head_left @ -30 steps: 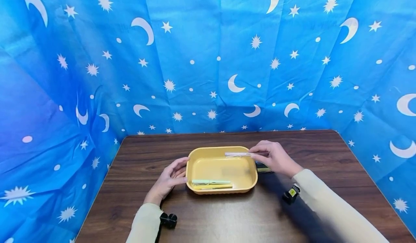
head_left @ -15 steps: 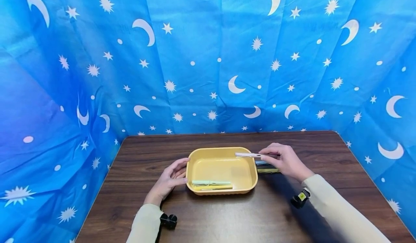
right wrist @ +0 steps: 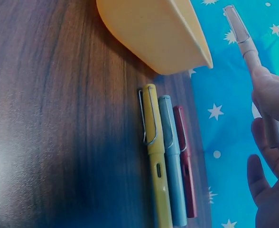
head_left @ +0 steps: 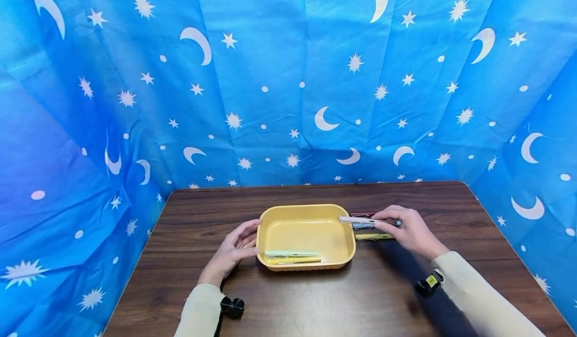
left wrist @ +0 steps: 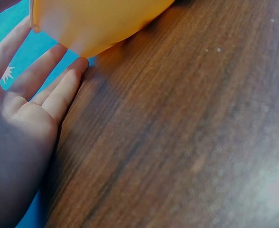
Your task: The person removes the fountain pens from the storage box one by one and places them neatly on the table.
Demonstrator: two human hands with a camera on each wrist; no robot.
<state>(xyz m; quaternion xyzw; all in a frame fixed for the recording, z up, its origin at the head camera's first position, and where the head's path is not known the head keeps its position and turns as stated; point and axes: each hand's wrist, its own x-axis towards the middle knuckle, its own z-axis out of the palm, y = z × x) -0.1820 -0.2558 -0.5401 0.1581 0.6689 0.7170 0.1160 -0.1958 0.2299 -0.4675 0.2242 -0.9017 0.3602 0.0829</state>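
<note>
My right hand (head_left: 411, 233) pinches a pale pinkish-white pen (head_left: 353, 220) with a metal clip. The pen is raised over the right end of a yellow tray (head_left: 306, 207), its clip end overlapping the rim in the head view. Close below it on the table, beside the tray, a yellow pen (right wrist: 154, 142), a light blue pen (right wrist: 173, 159) and a dark red pen (right wrist: 186, 166) lie side by side. Inside the tray, a mint green pen (head_left: 293, 253) and another yellow pen (head_left: 297, 260) lie along the near wall. My left hand (head_left: 229, 252) touches the tray's left end with extended fingers (left wrist: 63, 90).
The dark wood-grain table (head_left: 288, 302) reaches back to a blue curtain (head_left: 288, 76) printed with moons and stars, which also hangs at both sides. A small black device (head_left: 233, 307) sits at the left wrist and another black device (head_left: 429, 284) at the right wrist.
My right hand has moved to the right and slightly nearer with the pale pen, from over the tray to its right edge. More of the pens beside the tray shows. My left hand has stayed.
</note>
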